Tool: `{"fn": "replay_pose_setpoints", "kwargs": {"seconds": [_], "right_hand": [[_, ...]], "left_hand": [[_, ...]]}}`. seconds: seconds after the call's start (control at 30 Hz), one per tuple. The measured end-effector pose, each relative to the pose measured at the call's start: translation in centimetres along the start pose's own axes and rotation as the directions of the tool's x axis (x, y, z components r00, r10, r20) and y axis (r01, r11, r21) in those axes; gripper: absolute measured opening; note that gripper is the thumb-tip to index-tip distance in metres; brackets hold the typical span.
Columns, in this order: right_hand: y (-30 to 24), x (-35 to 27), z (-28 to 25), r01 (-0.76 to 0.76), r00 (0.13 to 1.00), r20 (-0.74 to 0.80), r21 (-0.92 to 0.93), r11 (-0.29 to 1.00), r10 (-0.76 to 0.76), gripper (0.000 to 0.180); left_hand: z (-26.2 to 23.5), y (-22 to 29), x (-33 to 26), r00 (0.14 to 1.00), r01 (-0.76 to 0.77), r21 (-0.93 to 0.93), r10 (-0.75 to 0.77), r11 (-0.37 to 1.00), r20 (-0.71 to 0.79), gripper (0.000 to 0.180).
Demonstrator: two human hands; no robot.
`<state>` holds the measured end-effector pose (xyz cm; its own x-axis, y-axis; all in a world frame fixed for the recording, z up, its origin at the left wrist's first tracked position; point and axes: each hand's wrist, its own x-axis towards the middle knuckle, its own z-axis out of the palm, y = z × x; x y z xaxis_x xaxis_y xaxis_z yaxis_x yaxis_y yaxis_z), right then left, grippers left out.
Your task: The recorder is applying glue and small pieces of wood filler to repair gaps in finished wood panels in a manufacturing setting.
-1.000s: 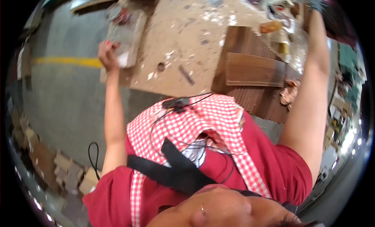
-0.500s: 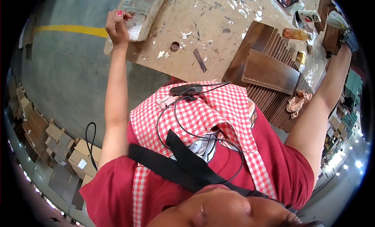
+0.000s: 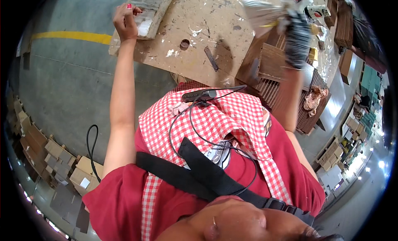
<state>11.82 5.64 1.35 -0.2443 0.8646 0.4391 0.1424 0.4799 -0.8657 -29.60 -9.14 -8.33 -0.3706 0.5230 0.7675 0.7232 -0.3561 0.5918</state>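
Right hand (image 3: 297, 41), two o'clock: grip closed on blurred whitish item (image 3: 264, 15), one o'clock; judged picked up, not set down on tabletop (image 3: 190, 58). Left hand (image 3: 126, 24), eleven o'clock: grip curled, contents undetermined.

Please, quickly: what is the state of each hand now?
Left hand: curled, beside the wooden block; cannot tell whether it holds anything.
Right hand, gloved: closed on a pale, blurred thing.
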Motion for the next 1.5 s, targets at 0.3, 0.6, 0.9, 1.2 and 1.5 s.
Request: {"fn": "replay_pose_setpoints", "kwargs": {"seconds": [0.3,0.6,0.9,1.2,1.5], "right_hand": [[6.6,-5.2,10.8,-0.162,0.972,0.178,0.025,0.987,0.155,0.018],[6.6,-6.9,9.7,-0.41,0.877,0.363,0.219,0.885,0.316,0.03],[7.1,-9.8,10.9,-0.255,0.934,0.282,0.097,0.962,0.22,0.039],[5.5,-11.6,10.6,-0.477,0.817,0.402,0.071,0.876,0.412,0.029],[4.3,-7.2,11.3,0.22,0.918,0.379,-0.252,0.942,-0.113,0.025]], "left_hand": [[1.7,2.1,-0.1,0.995,0.074,0.022,-0.075,0.997,0.065,0.033],[10.7,11.2,-3.9,0.742,0.544,-0.06,-0.447,0.837,0.499,0.041],[12.5,11.1,-7.0,0.605,0.696,-0.091,-0.513,0.713,0.609,0.041],[10.2,11.2,-9.0,0.67,0.61,-0.028,-0.496,0.792,0.552,0.031],[10.8,8.9,-7.3,0.589,0.716,-0.101,-0.521,0.69,0.617,0.024]]}}
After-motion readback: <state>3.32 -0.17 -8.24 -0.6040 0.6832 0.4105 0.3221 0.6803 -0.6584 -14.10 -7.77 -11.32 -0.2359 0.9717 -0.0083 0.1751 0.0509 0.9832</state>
